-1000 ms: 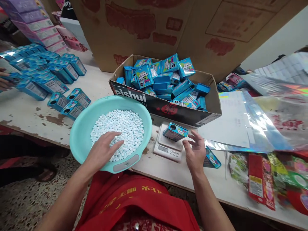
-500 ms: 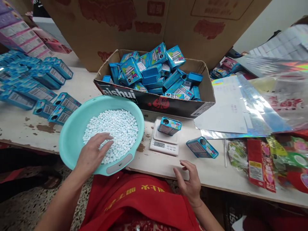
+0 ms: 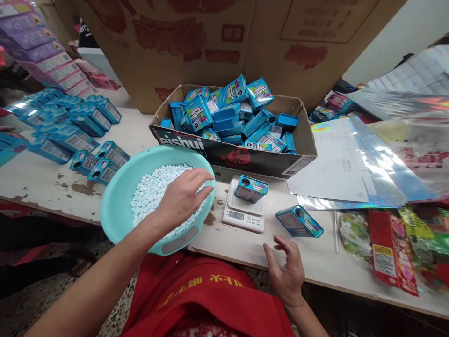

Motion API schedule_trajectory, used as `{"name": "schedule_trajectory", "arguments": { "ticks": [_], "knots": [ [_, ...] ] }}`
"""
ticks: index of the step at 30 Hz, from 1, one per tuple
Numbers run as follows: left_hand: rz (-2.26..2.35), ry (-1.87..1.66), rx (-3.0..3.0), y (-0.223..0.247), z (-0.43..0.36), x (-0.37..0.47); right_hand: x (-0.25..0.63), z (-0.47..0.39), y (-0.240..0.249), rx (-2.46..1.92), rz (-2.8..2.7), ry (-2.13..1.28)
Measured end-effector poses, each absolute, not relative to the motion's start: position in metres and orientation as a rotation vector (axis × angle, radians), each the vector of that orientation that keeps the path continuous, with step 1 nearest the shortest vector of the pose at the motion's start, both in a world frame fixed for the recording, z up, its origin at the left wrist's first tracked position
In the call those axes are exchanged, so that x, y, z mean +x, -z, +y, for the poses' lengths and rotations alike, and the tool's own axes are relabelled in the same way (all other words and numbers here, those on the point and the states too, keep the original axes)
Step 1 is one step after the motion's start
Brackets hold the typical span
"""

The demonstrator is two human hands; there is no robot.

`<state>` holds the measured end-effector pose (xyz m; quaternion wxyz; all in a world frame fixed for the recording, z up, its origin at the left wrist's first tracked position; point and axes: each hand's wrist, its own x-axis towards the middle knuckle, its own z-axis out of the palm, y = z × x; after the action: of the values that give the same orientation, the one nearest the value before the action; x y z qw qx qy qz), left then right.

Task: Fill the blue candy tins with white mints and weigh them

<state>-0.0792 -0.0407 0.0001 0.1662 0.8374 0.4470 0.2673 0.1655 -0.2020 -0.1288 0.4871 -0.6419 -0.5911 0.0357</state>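
My left hand (image 3: 185,194) is over the right side of a turquoise basin (image 3: 119,206) of small white candies (image 3: 150,189). Its fingers are bent together toward the thumb, and whatever lies between them is too small or hidden. A blue candy tin (image 3: 250,188) with a round hole in its top stands on a white digital scale (image 3: 243,220); the display is lit. Near the table's front edge my right hand (image 3: 287,264) rests with thumb and fingers apart, holding nothing. Just beyond it a second blue tin (image 3: 299,221) stands on the table.
An open cardboard box (image 3: 228,159) heaped with blue tins stands behind the scale. More blue tins (image 3: 84,124) are grouped at the left. Sheets of paper (image 3: 329,164) and candy packets (image 3: 387,250) lie at the right. A large carton (image 3: 266,42) rises behind.
My left hand has lifted from the candies and moved right, toward the basin's rim on the scale side. My right hand stays by the table edge. The view has shifted slightly.
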Motion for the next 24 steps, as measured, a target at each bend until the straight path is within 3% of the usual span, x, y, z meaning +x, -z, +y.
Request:
{"name": "schedule_trajectory", "arguments": {
  "ticks": [12,19,24],
  "knots": [
    [1.073,-1.085,0.693,0.016,-0.06,-0.067,0.145,-0.07,0.083,-1.562,-1.161,-0.587],
    [1.022,-1.312,0.148,0.009,-0.054,-0.078,0.106,-0.06,0.014,-1.14,-1.779,-0.14],
    [0.969,-1.371,-0.086,0.005,-0.042,-0.072,0.07,-0.041,0.013,-1.063,-2.043,-0.032]
  ]
}}
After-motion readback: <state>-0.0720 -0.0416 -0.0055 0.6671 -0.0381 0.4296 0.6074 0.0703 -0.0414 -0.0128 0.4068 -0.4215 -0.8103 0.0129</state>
